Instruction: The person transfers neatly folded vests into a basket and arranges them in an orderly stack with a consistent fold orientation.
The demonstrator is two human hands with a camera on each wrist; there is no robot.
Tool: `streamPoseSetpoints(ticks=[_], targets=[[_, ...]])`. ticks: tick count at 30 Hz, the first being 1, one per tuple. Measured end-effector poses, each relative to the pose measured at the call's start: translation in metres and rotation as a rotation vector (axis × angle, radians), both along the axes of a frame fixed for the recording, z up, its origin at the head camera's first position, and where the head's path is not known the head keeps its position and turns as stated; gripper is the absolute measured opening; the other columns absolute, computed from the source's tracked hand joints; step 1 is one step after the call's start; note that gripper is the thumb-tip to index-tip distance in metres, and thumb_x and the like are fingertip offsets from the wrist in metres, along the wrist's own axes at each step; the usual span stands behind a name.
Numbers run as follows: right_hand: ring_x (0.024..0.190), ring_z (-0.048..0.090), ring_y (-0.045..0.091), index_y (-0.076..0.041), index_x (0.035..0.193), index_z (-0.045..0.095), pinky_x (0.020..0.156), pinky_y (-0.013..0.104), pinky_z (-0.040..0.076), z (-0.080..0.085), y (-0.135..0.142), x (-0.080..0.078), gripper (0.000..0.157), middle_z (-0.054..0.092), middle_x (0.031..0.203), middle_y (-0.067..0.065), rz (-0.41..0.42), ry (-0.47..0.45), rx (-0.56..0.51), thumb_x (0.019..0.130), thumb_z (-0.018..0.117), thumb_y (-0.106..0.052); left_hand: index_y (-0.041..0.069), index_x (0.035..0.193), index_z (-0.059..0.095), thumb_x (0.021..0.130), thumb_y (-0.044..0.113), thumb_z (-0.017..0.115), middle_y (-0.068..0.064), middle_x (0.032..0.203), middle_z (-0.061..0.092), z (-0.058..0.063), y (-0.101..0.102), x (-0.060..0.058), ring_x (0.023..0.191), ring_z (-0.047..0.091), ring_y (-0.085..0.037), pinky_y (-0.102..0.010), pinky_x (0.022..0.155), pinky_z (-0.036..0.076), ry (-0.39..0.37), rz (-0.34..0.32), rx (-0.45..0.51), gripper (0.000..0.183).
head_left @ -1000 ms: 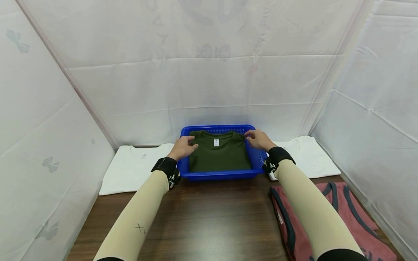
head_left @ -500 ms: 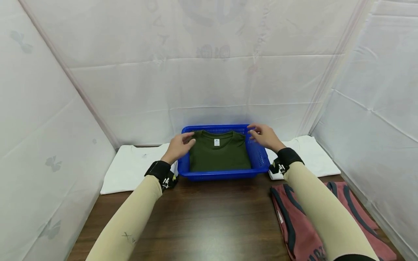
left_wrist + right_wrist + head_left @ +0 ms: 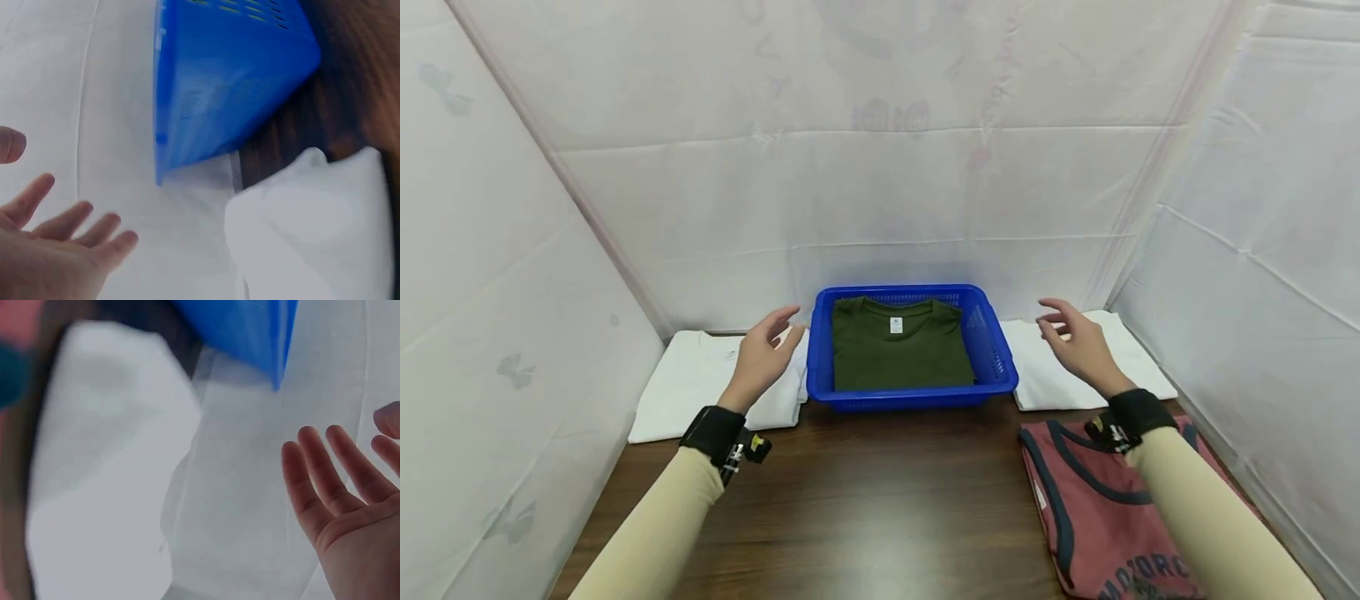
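Observation:
A folded dark green T-shirt point(image 3: 901, 354) lies in the blue plastic basket point(image 3: 917, 401), its neck label facing up. My left hand point(image 3: 760, 360) hovers over the folded white shirt point(image 3: 681, 392) left of the basket, holding nothing; its fingers are loosely bent. On the other side, my right hand point(image 3: 1078, 343) hangs above a second folded white shirt point(image 3: 1131, 354), also with nothing in it. Both wrist views show spread, relaxed fingers, with the basket point(image 3: 231, 81) and white cloth point(image 3: 112, 475) apart from them.
A folded red shirt point(image 3: 1105, 525) with dark trim and lettering lies at the front right, partly under my right forearm. Brown wooden tabletop point(image 3: 865, 500) stretches before the basket. White sheeting point(image 3: 880, 192) walls in the back and both sides.
Both hands have drawn away from the green T-shirt's shoulders and out past the basket's sides, left hand leftward, right hand rightward. The T-shirt stays in the basket.

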State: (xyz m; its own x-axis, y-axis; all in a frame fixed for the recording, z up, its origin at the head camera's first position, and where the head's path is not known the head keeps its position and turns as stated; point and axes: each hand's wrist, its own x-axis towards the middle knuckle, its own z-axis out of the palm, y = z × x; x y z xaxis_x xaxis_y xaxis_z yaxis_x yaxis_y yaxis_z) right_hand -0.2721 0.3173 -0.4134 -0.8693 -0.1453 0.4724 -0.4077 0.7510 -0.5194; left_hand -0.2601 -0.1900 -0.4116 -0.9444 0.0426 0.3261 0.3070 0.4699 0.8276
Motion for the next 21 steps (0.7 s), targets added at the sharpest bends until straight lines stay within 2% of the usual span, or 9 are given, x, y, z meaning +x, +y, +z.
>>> streamPoseSetpoints(ticks=[3, 7, 13, 21], targets=[[0.092, 0.071, 0.047, -0.003, 0.146, 0.050, 0.069, 0.060, 0.057, -0.006, 0.024, 0.018, 0.044, 0.070, 0.116, 0.029, 0.004, 0.004, 0.061, 0.104, 0.059, -0.012, 0.008, 0.147, 0.054, 0.106, 0.032, 0.058, -0.017, 0.154, 0.049, -0.006, -0.010, 0.010, 0.141, 0.046, -0.039, -0.056, 0.114, 0.039, -0.017, 0.058, -0.009, 0.048], [0.096, 0.068, 0.052, -0.001, 0.150, 0.044, 0.071, 0.063, 0.056, -0.012, 0.054, 0.036, 0.050, 0.066, 0.121, 0.033, -0.014, -0.032, 0.098, 0.103, 0.059, -0.012, 0.007, 0.148, 0.052, 0.106, 0.036, 0.056, -0.018, 0.156, 0.046, -0.013, -0.021, 0.019, 0.143, 0.044, -0.041, -0.059, 0.114, 0.037, -0.030, 0.101, -0.004, 0.051], [0.102, 0.063, 0.059, 0.002, 0.150, 0.042, 0.076, 0.068, 0.053, -0.019, 0.086, 0.051, 0.054, 0.059, 0.127, 0.039, -0.040, -0.084, 0.124, 0.103, 0.062, -0.016, 0.009, 0.150, 0.050, 0.106, 0.038, 0.057, -0.018, 0.158, 0.044, -0.022, -0.026, 0.030, 0.143, 0.044, -0.041, -0.062, 0.113, 0.038, -0.056, 0.127, 0.007, 0.054], [0.118, 0.049, 0.060, 0.007, 0.152, 0.036, 0.086, 0.071, 0.046, -0.033, 0.116, 0.070, 0.071, 0.045, 0.140, 0.042, 0.026, -0.173, 0.162, 0.096, 0.073, -0.017, 0.010, 0.155, 0.042, 0.106, 0.041, 0.056, -0.021, 0.160, 0.039, -0.030, -0.030, 0.045, 0.144, 0.042, -0.043, -0.058, 0.113, 0.038, -0.102, 0.108, 0.036, 0.060]])
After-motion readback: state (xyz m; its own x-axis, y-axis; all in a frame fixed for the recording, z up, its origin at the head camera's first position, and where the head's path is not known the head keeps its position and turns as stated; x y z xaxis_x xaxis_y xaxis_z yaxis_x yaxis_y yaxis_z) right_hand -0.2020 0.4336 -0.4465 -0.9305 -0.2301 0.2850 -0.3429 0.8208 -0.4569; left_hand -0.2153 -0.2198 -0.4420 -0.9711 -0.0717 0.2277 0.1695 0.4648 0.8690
